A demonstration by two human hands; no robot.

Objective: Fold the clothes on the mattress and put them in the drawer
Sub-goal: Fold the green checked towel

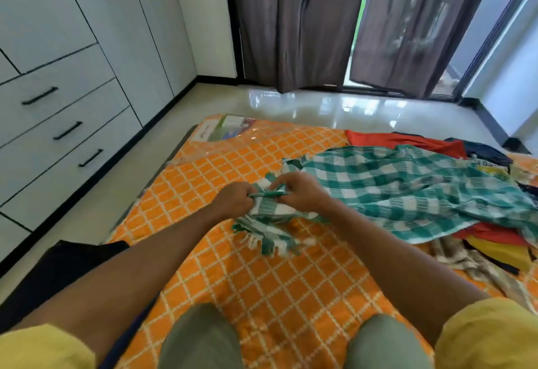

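Woven checked cloth (393,191); glossy floor tiles (320,106).

Daylight enters through the gap between the curtains (297,24) and the glass on the right, blown out there to white and green. It glares off the glossy floor (320,103) in pale patches. The room is bright, with soft shadows. Wide-angle distortion bends the wardrobe (58,48) lines, and detail is slightly soft throughout.

dk curtains (294,24) rear | glossy floor (291,103) | maybe leaflet (233,129) far corner
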